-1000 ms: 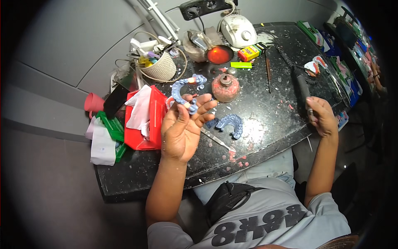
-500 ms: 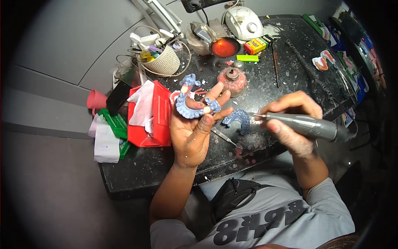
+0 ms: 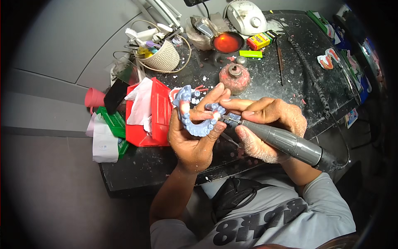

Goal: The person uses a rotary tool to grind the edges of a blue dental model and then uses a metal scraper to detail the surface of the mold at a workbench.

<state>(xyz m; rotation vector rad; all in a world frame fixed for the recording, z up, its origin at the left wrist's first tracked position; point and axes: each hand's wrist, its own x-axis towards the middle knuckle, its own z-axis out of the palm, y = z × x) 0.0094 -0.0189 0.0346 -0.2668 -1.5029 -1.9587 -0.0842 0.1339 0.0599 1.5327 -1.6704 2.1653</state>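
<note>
Between its thumb and fingers, my left hand point(image 3: 191, 145) grips a blue, arch-shaped dental model point(image 3: 199, 129) with some white teeth on pink. My right hand point(image 3: 271, 128) is closed round a grey handpiece point(image 3: 286, 141) whose cable trails off at the right. The handpiece's thin bit meets or nearly meets the right end of the arch; actual contact cannot be made out. Fingertips of both hands come close together there. A second blue dental model point(image 3: 234, 118) lies on the bench behind them, mostly hidden. Part of a metal hand tool point(image 3: 230, 140) shows below my hands.
Left of my hands stands a red bin point(image 3: 161, 120) with white paper. Behind are a pink-spattered spirit lamp point(image 3: 234, 78), a pan of red wax point(image 3: 227, 42), a lime lighter point(image 3: 251, 54) and a woven basket point(image 3: 164, 58) of tools. A coiled cord point(image 3: 309, 70) crosses the dark bench point(image 3: 265, 89).
My right hand has brought the handpiece left and slightly down, its bit now at the dental model. The left hand has lowered a little and tilted the model.
</note>
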